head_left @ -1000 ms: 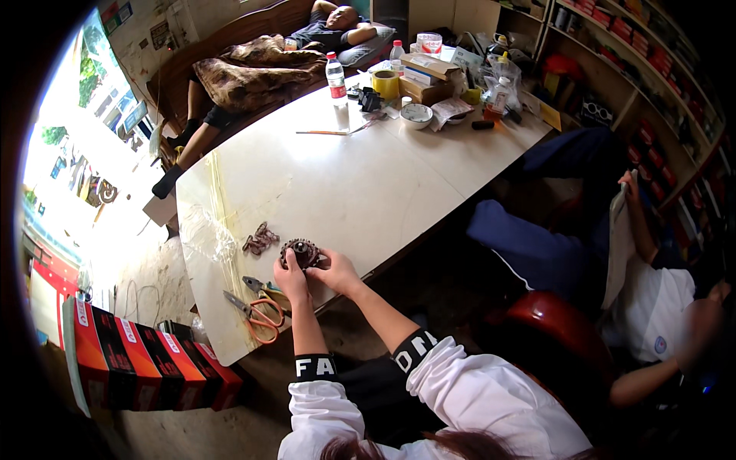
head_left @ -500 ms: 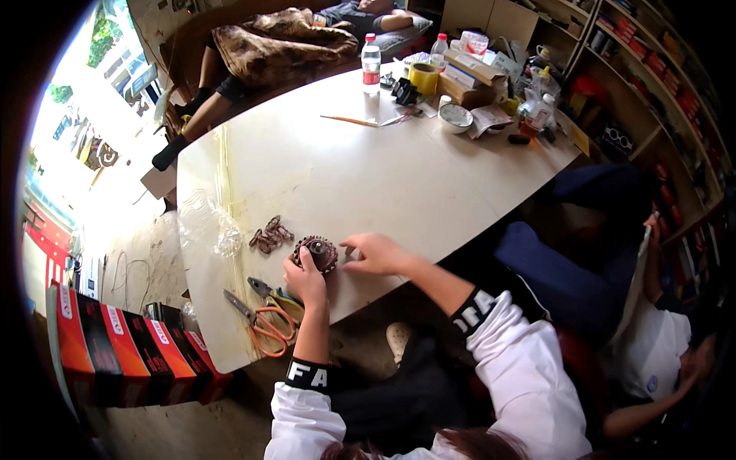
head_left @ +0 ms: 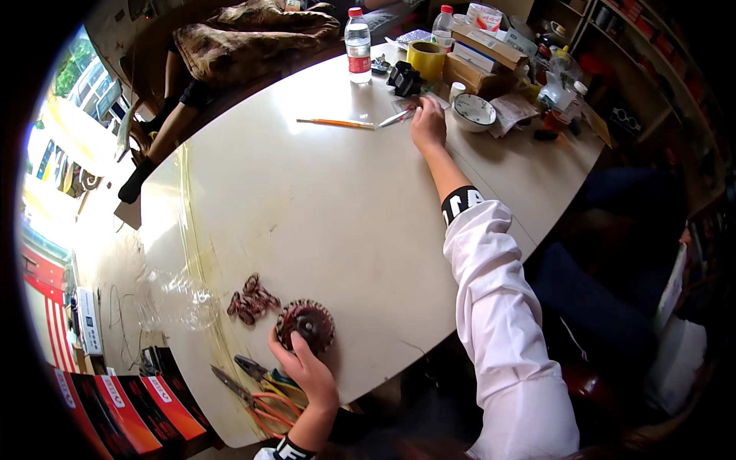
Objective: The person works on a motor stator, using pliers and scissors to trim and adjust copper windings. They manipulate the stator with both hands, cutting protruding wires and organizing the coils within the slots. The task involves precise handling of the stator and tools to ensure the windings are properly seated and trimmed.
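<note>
My left hand [head_left: 305,371] grips a round, dark reddish-brown toothed part [head_left: 310,326] at its near edge, thumb over its face, low above the table. Beside that part lies a small heap of brown loops [head_left: 252,300]. Orange-handled scissors [head_left: 244,395] and pliers with yellow and green handles [head_left: 255,371] are close to my left wrist. My right hand [head_left: 429,125] is stretched to the far side of the table, its fingers curled at the end of a slim silver pointed tool [head_left: 393,119]. Its grip is partly hidden. An orange pencil-like stick [head_left: 335,123] lies left of the tool.
Around my right hand stand a patterned bowl [head_left: 474,113], a yellow tape roll [head_left: 426,60], a water bottle [head_left: 358,47] and cardboard boxes [head_left: 471,70]. Clear plastic film [head_left: 180,299] lies at the table's left. Red-black boxes [head_left: 126,410] stand lower left. Someone sits at the right.
My right hand has left the toothed part's side and reached far across to the slim tool. My left hand still holds the part. The view has shifted.
</note>
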Demonstrator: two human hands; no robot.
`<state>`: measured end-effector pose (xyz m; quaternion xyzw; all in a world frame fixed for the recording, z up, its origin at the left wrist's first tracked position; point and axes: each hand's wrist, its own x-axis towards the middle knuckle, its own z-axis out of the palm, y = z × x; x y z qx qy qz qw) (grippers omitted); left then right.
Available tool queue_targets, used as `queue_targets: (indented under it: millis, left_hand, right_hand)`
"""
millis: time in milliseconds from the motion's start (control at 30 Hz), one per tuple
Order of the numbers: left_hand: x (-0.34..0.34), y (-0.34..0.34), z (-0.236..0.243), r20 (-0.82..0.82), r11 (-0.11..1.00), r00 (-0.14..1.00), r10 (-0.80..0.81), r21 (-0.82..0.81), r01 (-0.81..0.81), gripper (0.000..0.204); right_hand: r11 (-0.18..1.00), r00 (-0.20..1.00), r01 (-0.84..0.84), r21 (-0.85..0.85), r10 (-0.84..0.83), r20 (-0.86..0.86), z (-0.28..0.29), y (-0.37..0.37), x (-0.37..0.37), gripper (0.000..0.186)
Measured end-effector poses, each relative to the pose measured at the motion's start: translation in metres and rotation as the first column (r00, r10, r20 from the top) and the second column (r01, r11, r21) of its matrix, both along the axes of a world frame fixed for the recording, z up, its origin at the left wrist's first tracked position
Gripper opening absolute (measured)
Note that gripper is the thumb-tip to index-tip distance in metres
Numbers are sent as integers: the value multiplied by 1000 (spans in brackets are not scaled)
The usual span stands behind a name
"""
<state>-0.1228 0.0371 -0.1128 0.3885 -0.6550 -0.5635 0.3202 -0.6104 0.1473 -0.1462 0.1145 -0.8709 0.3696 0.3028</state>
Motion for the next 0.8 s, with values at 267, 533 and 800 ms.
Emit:
queue_targets:
  millis: [267,533,800]
  left_hand:
    - [-16,8,-3,0,1000,1000,18,22,-18,42]
    - [-15,7,-16,38,995,999,3,-103,1,43]
    - [-16,5,-16,170,921,978,123,-386,-48,45]
  right_hand:
    - [954,954,266,140,-281,104,-14,9,-74,47]
    - [889,920,320,328,-374,114,-13,15,-70,59]
    - [928,962,-91,360,-12,274,6,41,145,77]
